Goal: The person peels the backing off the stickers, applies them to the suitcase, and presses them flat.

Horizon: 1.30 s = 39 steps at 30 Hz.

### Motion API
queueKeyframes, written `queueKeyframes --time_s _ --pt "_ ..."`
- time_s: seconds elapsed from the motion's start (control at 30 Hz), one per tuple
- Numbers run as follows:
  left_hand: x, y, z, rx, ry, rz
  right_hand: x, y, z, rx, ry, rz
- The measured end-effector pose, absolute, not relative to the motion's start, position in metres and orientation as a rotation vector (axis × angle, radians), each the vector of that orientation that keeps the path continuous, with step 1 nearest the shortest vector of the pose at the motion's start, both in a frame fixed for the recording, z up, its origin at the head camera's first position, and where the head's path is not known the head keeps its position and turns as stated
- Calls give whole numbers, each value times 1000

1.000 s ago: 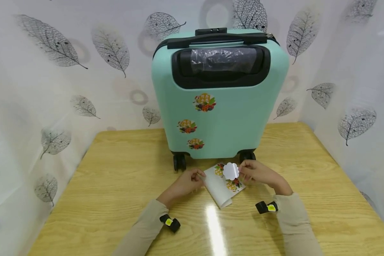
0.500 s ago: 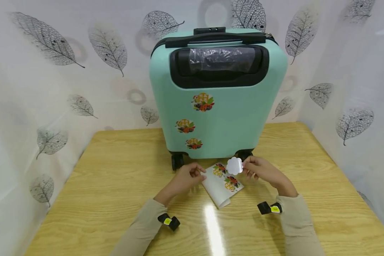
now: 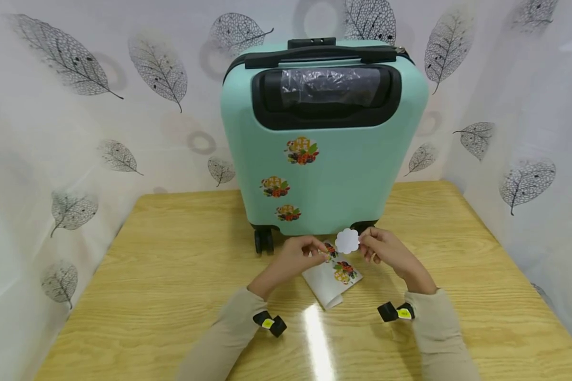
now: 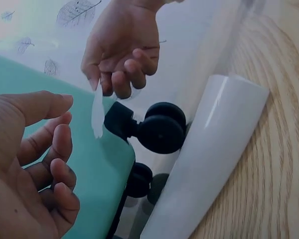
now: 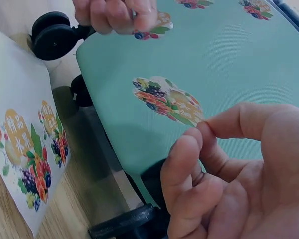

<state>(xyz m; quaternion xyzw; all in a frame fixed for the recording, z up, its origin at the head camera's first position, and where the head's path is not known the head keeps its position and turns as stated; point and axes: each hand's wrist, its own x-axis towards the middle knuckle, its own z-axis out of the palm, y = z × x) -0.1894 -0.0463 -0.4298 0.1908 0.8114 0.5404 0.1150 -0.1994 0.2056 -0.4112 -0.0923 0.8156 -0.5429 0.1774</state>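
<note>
At the lower centre of the head view, the right hand [image 3: 383,250] pinches a peeled sticker [image 3: 347,241] while the left hand [image 3: 299,255] hovers beside it, fingers loosely curled, holding nothing. Below lies the sticker sheet [image 3: 331,278] on the wooden surface [image 3: 171,264]; behind stands a mint suitcase [image 3: 324,164] against leaf-patterned walls [image 3: 100,106].

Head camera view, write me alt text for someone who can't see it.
The right hand pinches a peeled sticker, white back to the camera, in front of a mint-green suitcase standing on a wooden table. The left hand hovers over the sticker sheet; three fruit stickers are already on the case.
</note>
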Motion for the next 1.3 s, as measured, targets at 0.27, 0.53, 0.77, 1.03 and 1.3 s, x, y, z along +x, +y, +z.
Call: queueKeyframes --time_s 0.27,0.53,0.77,1.03,1.3 --pt "-189 -28 -428 580 2445 1511 -199 197 -415 -206 2288 -1576" --pt "-188 -21 -431 542 2528 1467 -200 194 -420 -248 2265 -1576" --pt "-188 -19 -432 588 2576 1449 -199 192 -417 -232 2237 -1575" --pt "-189 -19 -435 624 2643 1449 -199 193 -415 -254 2236 -1584" --pt "-188 -22 -438 604 2663 1499 -200 196 -418 -305 2223 -1580"
